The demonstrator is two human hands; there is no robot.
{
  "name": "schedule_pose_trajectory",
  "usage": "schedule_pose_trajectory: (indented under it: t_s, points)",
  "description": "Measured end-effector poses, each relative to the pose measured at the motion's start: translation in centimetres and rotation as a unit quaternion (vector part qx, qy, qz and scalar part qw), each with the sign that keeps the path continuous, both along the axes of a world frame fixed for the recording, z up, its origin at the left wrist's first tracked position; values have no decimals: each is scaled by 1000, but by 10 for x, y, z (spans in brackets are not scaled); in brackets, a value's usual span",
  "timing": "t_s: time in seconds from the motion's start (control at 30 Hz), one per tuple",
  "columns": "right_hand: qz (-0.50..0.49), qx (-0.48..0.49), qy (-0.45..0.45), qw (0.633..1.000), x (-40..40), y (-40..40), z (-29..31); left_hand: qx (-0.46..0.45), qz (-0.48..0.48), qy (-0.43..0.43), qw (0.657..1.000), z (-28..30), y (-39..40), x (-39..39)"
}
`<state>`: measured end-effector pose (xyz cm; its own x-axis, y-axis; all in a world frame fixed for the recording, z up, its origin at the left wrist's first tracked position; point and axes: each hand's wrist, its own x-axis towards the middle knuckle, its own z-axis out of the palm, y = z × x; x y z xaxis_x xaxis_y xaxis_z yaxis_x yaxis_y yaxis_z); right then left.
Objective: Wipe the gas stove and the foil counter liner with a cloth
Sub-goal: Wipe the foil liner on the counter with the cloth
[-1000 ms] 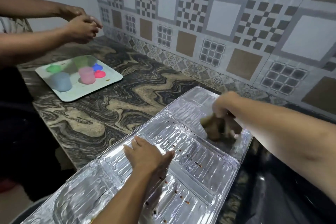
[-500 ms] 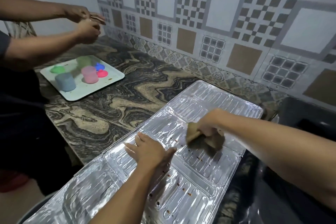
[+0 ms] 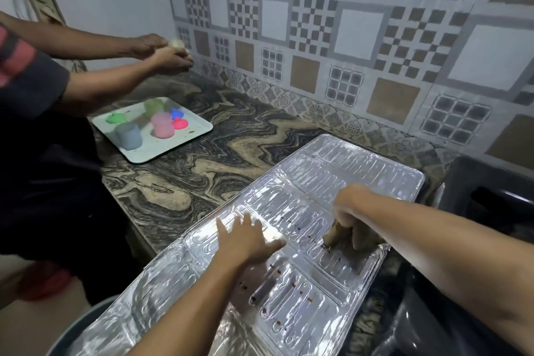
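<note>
A ribbed silver foil counter liner [image 3: 361, 170] lies diagonally across the marbled counter. Small dark-red crumbs dot its near half. My left hand [image 3: 245, 237] rests flat on the foil's middle, fingers straight and spread. My right hand [image 3: 346, 211] grips a crumpled brown cloth [image 3: 344, 237] and presses it onto the foil near the liner's right edge. The black gas stove [image 3: 488, 199] shows only in part at the right, behind my right forearm.
Another person stands at the left, both hands [image 3: 164, 50] together over the counter near the tiled wall. A white tray [image 3: 190, 136] with small coloured cups sits at the far left. Bare marbled counter [image 3: 231, 159] lies between tray and foil.
My right hand has dragged the cloth from the foil's far corner toward me, along the right side. My left hand has stayed pressed on the foil. The other person's hands moved a little.
</note>
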<state>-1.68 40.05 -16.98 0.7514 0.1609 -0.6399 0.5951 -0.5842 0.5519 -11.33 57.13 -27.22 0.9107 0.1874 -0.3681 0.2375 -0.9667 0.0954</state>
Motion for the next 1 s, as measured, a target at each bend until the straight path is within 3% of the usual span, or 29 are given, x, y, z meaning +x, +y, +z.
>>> schedule_pose_trajectory:
  t_s: [0.2,0.43,0.63,0.73,1.0]
  points:
    - [-7,-26,37,999,8,6,16,-13,-27,29,999,-3,0,-13]
    - [36,215,-68,974,41,55,21,11,-22,51,998,-1,-6,-10]
    - [13,249,-6,968,40,59,-33,34,-12,71,997,4,-11,-9]
    - [-1,221,11,975,33,40,-31,58,-22,72,995,2,-14,-10]
    - [-50,33,58,997,-14,-3,18,65,-35,59,996,4,-18,-14]
